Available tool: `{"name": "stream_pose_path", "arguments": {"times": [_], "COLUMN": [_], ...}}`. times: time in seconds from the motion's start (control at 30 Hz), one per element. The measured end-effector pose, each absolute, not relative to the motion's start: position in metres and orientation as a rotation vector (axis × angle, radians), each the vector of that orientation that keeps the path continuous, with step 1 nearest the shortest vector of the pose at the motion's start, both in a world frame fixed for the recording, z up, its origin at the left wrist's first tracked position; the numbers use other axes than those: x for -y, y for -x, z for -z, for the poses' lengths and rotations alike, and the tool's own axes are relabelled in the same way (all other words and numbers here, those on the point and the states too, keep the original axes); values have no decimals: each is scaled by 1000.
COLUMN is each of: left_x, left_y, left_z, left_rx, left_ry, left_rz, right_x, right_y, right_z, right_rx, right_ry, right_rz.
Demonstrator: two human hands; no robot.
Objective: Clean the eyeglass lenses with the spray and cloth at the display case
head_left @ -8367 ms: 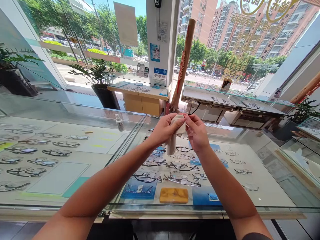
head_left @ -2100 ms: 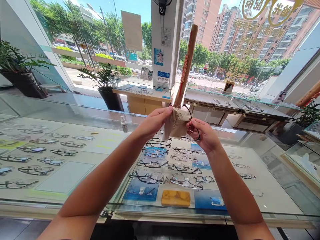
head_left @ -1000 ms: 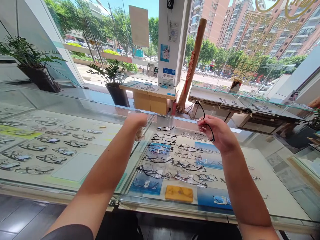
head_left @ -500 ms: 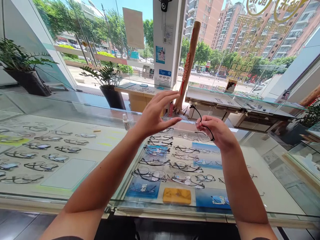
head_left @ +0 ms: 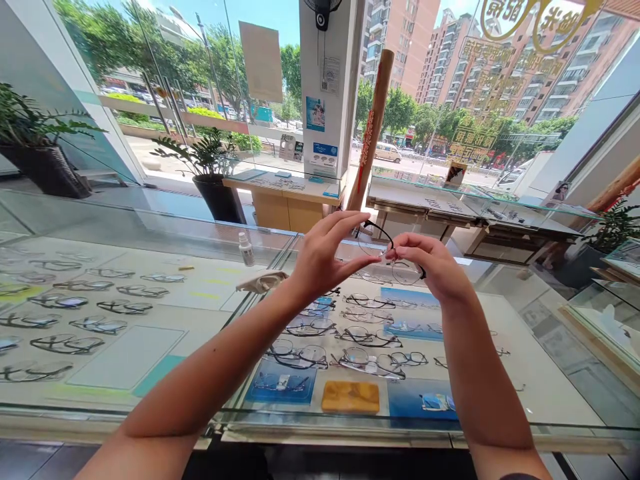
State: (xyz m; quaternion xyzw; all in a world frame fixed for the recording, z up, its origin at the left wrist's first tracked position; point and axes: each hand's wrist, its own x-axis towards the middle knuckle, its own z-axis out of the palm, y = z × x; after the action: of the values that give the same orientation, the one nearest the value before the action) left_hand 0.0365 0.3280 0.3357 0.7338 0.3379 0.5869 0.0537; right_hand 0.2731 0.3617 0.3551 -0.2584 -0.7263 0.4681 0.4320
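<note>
A pair of thin-rimmed eyeglasses (head_left: 406,273) with dark temples is held up above the glass display counter (head_left: 520,293). My right hand (head_left: 437,263) pinches it near the middle and one lens, its fingers curled. From the other side, my left hand (head_left: 323,253) has its fingertips at the upper edge of the far lens and its thumb at the lower edge, taking that lens between them. Below both hands, several rows of eyeglasses (head_left: 367,337) lie inside the counter, partly hidden by my forearms.
A small white spray bottle (head_left: 246,250) and a beige cloth (head_left: 263,281) are on the counter left of my hands. A yellow-brown case (head_left: 350,397) lies near the front. More eyeglasses (head_left: 70,343) fill the left case. Beyond stand a wooden post (head_left: 373,127) and a potted plant (head_left: 217,197).
My left hand has come down and right until its fingertips meet the eyeglasses. The eyeglasses and my right hand have shifted slightly. The cloth has come into sight beside my left forearm.
</note>
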Motion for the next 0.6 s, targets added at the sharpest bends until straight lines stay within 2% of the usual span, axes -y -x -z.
{"name": "stream_pose_path", "arguments": {"times": [0.3,0.6], "left_x": [-328,-324], "left_y": [-24,-23], "left_z": [-342,-343], "left_rx": [-1268,-1385], "left_ry": [-1956,-1926], "left_rz": [-2129,-2174], "right_x": [-349,-346], "right_y": [-262,-248], "right_z": [-348,-341], "right_rx": [1645,1631], "right_ry": [646,677], "right_rz": [-335,-275]}}
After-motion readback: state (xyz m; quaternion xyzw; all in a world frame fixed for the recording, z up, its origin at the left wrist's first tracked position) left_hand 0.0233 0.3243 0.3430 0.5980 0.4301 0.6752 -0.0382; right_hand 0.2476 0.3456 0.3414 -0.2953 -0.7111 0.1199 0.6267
